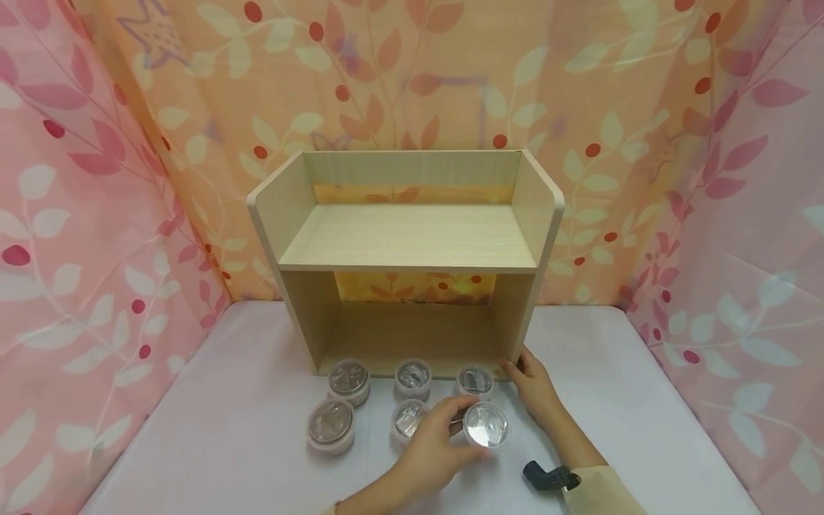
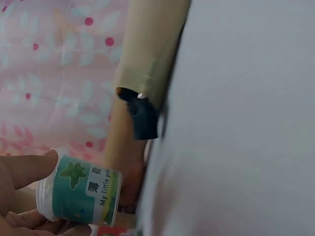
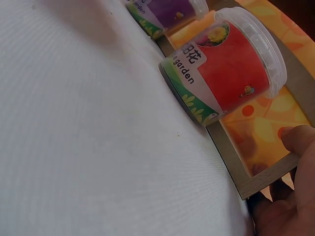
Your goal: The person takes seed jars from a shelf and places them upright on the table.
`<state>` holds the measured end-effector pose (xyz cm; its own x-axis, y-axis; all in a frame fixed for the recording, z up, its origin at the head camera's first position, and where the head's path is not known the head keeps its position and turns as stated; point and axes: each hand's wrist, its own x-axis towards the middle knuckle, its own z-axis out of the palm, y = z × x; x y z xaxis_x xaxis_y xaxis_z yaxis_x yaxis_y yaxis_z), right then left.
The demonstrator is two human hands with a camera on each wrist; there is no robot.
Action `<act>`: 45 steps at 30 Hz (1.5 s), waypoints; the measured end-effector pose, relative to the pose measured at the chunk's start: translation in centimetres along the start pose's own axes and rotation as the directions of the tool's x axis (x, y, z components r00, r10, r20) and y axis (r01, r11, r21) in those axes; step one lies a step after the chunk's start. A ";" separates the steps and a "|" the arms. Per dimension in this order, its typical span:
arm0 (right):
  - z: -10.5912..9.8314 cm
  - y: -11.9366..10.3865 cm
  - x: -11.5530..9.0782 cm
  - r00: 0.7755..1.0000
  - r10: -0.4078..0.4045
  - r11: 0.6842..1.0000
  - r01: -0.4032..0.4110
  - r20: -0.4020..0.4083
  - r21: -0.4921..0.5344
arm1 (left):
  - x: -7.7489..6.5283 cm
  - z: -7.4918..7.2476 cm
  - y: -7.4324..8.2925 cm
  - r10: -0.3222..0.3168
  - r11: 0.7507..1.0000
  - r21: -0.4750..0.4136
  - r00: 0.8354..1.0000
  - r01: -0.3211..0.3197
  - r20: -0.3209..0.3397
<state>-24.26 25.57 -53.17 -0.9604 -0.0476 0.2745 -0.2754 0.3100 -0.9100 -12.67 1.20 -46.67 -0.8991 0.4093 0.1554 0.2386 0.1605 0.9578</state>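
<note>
My left hand (image 1: pixel 428 452) grips a small clear-lidded plastic tub (image 1: pixel 486 427), thumb on one side and fingers on the other. In the left wrist view this tub (image 2: pixel 81 189) lies on its side in the grasp, showing a teal label with a green leaf. At the lower right front corner of a pale wooden shelf (image 1: pixel 405 236), my right hand (image 1: pixel 534 386) holds the side panel between thumb and fingers. Close by, a tub with a red label (image 3: pixel 231 69) stands in front of the shelf, and a purple-labelled tub (image 3: pixel 170 12) is beyond it.
More lidded tubs, including one at the front left (image 1: pixel 330 426), stand in two rows before the shelf on a white-covered table (image 1: pixel 212 429). A dark wrist device (image 1: pixel 550 478) is on the right forearm. Flowered curtains (image 1: pixel 77 179) enclose the back and sides.
</note>
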 end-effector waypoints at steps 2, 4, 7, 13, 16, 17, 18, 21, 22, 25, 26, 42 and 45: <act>0.0 -0.1 0.1 1.000 -0.001 1.000 0.001 0.000 -0.007 | -0.1 0.5 -0.5 -0.022 1.000 -0.011 1.000 0.022 0.002; 0.1 -0.1 0.1 1.000 -0.001 1.000 0.001 0.002 -0.012 | -0.2 0.8 -0.8 -0.033 0.999 -0.011 0.999 0.033 0.000; 0.1 -0.2 0.0 1.000 0.006 1.000 -0.006 -0.001 -0.022 | -0.2 1.0 -1.4 -0.047 0.999 0.025 0.999 0.048 -0.013; 0.0 -0.1 0.0 1.000 0.021 0.999 -0.021 -0.004 -0.028 | -0.2 1.2 -2.6 -0.060 0.998 0.035 0.998 0.061 -0.026; -0.1 0.0 0.0 1.000 0.018 0.999 -0.019 -0.005 -0.028 | 0.0 1.4 -3.0 -0.056 0.998 0.041 0.998 0.057 -0.038; -0.1 0.0 0.0 1.000 0.016 0.999 -0.016 -0.005 -0.033 | 0.0 1.4 -3.1 -0.053 0.997 0.052 0.998 0.055 -0.044; -0.2 0.0 0.0 1.000 0.015 0.999 -0.015 -0.006 -0.034 | 0.0 1.5 -3.2 -0.049 0.997 0.062 0.998 0.052 -0.050; -0.2 0.2 0.0 1.000 0.004 1.000 -0.004 -0.006 -0.031 | 0.1 1.6 -3.4 -0.041 0.994 0.094 0.997 0.046 -0.061; -0.2 0.3 0.0 1.000 0.005 1.000 -0.005 -0.008 -0.030 | 0.0 1.6 -3.4 -0.040 0.993 0.104 0.997 0.046 -0.060; -0.2 0.3 0.0 1.000 0.006 0.999 -0.006 -0.010 -0.033 | 0.0 1.6 -3.3 -0.042 0.992 0.117 0.998 0.048 -0.054; -0.2 0.3 0.0 1.000 0.006 0.999 -0.007 -0.013 -0.037 | 0.0 1.6 -3.3 -0.042 0.991 0.121 0.998 0.048 -0.051; 0.2 0.2 0.2 1.000 -0.003 0.999 0.003 -0.008 -0.052 | -0.5 0.8 -1.2 -0.106 0.965 0.237 0.994 0.112 -0.037; 0.1 0.3 0.2 1.000 -0.010 0.999 0.010 -0.008 -0.041 | -0.6 0.6 -0.2 -0.079 0.957 0.277 0.996 0.084 -0.028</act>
<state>-24.56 25.51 -53.38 -0.9571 -0.0436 0.2863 -0.2832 0.3480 -0.8937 -11.99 1.47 -47.07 -0.9252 0.3696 0.0861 0.2548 0.4369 0.8627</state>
